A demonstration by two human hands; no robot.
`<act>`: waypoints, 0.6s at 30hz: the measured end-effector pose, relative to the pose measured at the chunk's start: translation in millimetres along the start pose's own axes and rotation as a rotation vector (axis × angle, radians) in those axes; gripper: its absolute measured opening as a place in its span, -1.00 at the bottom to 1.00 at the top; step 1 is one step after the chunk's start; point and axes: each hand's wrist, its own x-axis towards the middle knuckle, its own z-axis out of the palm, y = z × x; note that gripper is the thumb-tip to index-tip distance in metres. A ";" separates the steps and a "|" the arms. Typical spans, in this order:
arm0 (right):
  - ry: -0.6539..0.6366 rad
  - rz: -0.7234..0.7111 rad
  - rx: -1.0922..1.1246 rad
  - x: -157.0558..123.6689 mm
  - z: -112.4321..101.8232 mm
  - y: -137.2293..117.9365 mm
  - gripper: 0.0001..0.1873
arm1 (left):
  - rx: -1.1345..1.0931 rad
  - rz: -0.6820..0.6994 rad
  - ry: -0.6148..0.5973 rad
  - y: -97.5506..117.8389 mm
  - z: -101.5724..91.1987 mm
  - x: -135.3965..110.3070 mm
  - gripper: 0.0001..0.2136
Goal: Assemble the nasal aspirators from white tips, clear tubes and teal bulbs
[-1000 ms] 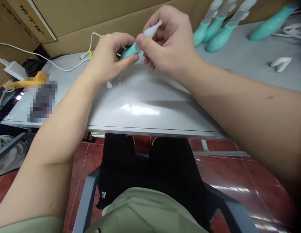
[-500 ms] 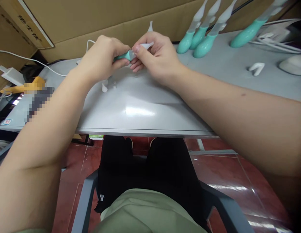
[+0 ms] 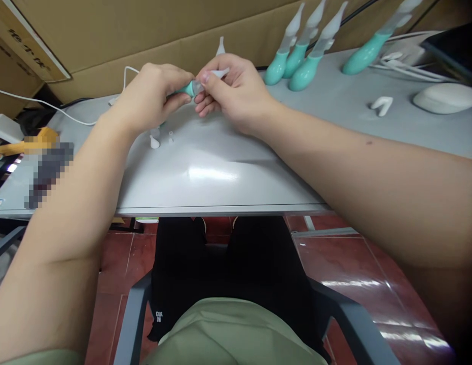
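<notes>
Between my hands is a nasal aspirator with a teal squeeze bulb (image 3: 188,89), a clear middle part and a white pointed tip (image 3: 221,72). My left hand (image 3: 159,91) is closed round the bulb, hiding most of it. The thumb and fingers of my right hand (image 3: 236,91) pinch the clear part near the tip. Behind my right hand rises another white pointed tip (image 3: 220,45), its lower end hidden. Small loose parts lie on the table by my left wrist: a white drop-shaped piece (image 3: 154,142) and a tiny clear piece (image 3: 171,137).
Three like aspirators (image 3: 304,73) stand at the back right, another (image 3: 367,53) leaning farther right. A white earbud (image 3: 383,105), a white rounded case (image 3: 444,98) and cables lie on the grey table (image 3: 213,195). A yellow tool (image 3: 45,138) is at left. Cardboard (image 3: 125,30) walls the back.
The whole view has swung a little to the right, so the table things appear farther left. Both hands keep nearly the same hold on the aspirator.
</notes>
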 end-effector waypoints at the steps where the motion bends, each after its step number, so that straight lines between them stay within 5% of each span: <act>1: 0.001 0.012 0.007 -1.5 2.3 -2.3 -0.70 | -0.005 -0.005 -0.003 -1.4 0.2 -1.5 -0.50; 10: 0.056 0.097 -0.017 -2.6 -1.2 -21.3 -0.59 | -0.103 -0.132 0.156 -3.8 4.8 -14.8 -0.31; 15: 0.007 0.094 -0.100 -6.7 3.7 -21.8 -0.53 | -0.061 -0.147 0.116 -21.8 13.8 -10.5 -0.19; 18: -0.025 0.090 -0.120 -8.3 6.5 -21.4 -0.46 | 0.040 -0.128 0.214 -34.1 25.0 -6.8 -0.12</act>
